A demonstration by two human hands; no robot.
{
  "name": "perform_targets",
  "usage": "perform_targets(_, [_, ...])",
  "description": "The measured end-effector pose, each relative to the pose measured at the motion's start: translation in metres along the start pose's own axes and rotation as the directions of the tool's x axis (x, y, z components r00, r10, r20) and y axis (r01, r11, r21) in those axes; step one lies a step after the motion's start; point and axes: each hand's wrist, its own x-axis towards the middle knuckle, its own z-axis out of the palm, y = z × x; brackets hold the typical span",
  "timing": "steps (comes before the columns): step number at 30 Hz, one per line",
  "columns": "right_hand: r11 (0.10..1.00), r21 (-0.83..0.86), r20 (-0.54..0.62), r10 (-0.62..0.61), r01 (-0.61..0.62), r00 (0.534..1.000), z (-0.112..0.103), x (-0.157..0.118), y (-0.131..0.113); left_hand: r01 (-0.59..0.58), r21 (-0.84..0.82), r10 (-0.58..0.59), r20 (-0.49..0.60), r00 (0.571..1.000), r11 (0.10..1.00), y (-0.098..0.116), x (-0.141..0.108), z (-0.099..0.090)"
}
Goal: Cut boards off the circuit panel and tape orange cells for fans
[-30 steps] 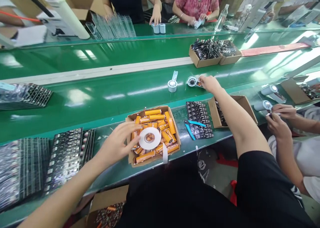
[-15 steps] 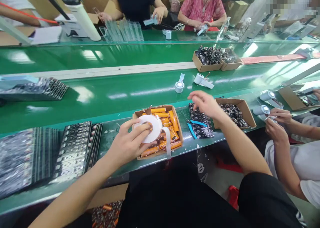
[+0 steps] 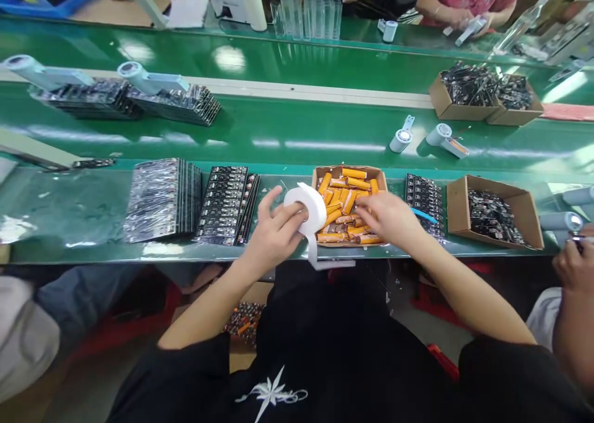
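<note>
My left hand (image 3: 276, 228) grips a roll of white tape (image 3: 312, 209), with fingers through its core. A loose end of the tape hangs down and bends right, past the bench edge. Just right of the roll stands a cardboard box (image 3: 317, 179) of orange cylindrical battery cells (image 3: 348, 200). My right hand (image 3: 387, 219) reaches over the right side of this box, its fingers bent and drawn together among the cells. Whatever lies between those fingertips is hidden. Beyond that hand, a blue-handled tool (image 3: 423, 215) lies on a circuit board panel (image 3: 422, 194), partly covered by my wrist.
Stacked circuit board panels (image 3: 158, 200) stand at left, with more panels (image 3: 223, 200) beside them. A box of small dark parts (image 3: 496, 216) sits at right. Pale blue devices (image 3: 401, 140) rest on the green belt (image 3: 297, 123). Co-workers sit opposite and at right.
My right hand has moved from above the circuit board panel leftwards into the box of cells. The tape roll stays in my left hand, now at the box's left edge. The camera view has shifted.
</note>
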Motion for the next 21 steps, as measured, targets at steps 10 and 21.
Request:
perform_targets(10, [0.972,0.175,-0.09,0.173,-0.155,0.981,0.026,0.032,0.029,-0.114,-0.129,0.118,0.022,0.993,0.985,0.011,-0.003,0.012])
perform_targets(21, [0.977,0.008,-0.152,0.212,-0.213,0.965,0.033,0.037,0.019,-0.213,-0.158,0.214,-0.012,0.977,0.964,0.02,0.005,0.017])
